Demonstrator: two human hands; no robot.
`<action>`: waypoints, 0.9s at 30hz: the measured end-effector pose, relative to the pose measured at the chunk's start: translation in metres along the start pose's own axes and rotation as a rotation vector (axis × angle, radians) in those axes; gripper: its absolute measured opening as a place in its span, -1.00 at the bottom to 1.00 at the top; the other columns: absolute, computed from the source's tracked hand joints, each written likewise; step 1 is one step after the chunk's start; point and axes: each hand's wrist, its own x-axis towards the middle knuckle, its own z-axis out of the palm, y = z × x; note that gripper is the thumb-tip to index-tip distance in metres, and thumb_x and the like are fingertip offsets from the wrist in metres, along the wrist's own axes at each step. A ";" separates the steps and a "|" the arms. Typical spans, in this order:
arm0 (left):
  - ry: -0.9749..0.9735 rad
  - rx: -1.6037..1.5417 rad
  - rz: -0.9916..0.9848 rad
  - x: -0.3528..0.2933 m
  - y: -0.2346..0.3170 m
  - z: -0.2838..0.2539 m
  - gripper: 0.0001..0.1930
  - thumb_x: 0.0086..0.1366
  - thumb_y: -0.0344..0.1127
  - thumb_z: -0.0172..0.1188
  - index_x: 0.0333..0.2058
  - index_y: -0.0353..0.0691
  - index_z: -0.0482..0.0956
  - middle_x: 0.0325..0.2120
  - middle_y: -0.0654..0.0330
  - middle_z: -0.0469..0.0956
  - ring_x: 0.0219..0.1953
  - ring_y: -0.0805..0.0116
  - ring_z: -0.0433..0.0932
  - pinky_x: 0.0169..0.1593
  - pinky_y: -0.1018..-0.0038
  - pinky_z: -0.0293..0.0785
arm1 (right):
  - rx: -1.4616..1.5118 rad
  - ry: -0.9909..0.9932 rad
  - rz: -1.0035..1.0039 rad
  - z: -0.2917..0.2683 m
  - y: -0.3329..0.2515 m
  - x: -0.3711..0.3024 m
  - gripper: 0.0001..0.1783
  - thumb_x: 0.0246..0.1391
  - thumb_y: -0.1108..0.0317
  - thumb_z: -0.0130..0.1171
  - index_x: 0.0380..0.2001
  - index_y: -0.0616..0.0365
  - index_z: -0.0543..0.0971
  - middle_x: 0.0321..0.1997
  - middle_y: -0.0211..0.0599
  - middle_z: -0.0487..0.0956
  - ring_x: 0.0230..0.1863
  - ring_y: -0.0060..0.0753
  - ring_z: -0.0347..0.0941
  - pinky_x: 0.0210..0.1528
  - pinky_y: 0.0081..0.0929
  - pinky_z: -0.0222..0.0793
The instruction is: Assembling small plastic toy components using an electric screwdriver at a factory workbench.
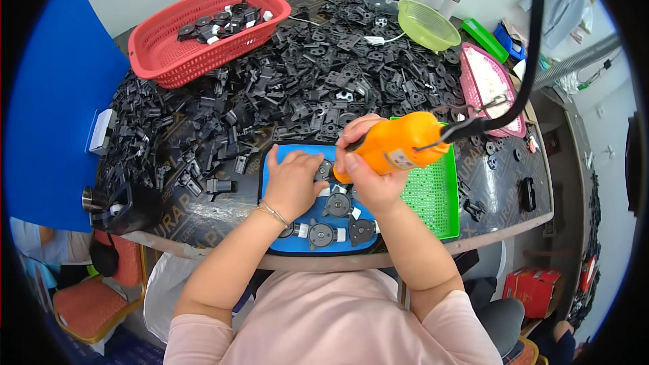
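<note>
My right hand (372, 174) is wrapped round an orange electric screwdriver (411, 140), whose black cable rises to the upper right. The screwdriver's tip is hidden behind my hand. On the blue mat (304, 213), my left hand (292, 181) grips a black plastic part (323, 171) between thumb and fingers, close to the screwdriver. Nearer to me on the mat lie several round black assemblies with white pieces, among them one black disc assembly (338, 205) and another disc assembly (320, 234).
Heaped black plastic parts (297, 88) cover the table's far side. A red basket (203, 54) with assemblies stands far left. A green tray (433, 196) adjoins the mat on the right. Behind it are a pink basket (488, 88) and a yellow-green basket (427, 26).
</note>
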 end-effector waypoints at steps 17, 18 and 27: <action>0.022 0.017 0.027 0.002 -0.004 0.003 -0.53 -0.05 -0.15 0.37 -0.11 -0.06 0.51 -0.26 0.29 0.55 -0.01 0.36 0.43 0.23 -0.10 -0.11 | -0.083 -0.027 0.168 0.005 0.015 0.001 -0.76 -0.12 0.64 0.09 -0.32 0.25 0.35 -0.36 -0.25 0.36 -0.53 -0.53 0.38 -0.49 -0.59 0.36; 0.015 0.017 0.020 0.002 -0.004 0.002 -0.55 -0.05 -0.15 0.37 -0.13 -0.06 0.51 -0.27 0.30 0.55 -0.02 0.36 0.43 0.23 -0.11 -0.12 | -0.060 -0.043 0.202 0.006 0.014 0.002 -0.76 -0.12 0.64 0.09 -0.32 0.24 0.35 -0.36 -0.26 0.36 -0.53 -0.54 0.38 -0.49 -0.59 0.36; -0.040 0.025 -0.006 0.004 -0.002 -0.004 -0.55 -0.04 -0.15 0.36 -0.13 -0.05 0.53 -0.26 0.34 0.57 -0.01 0.37 0.43 0.24 -0.13 -0.16 | 0.010 -0.146 0.018 -0.003 0.003 0.017 -0.73 -0.11 0.46 0.17 -0.30 0.27 0.39 -0.32 -0.16 0.40 -0.52 -0.44 0.40 -0.41 -0.53 0.39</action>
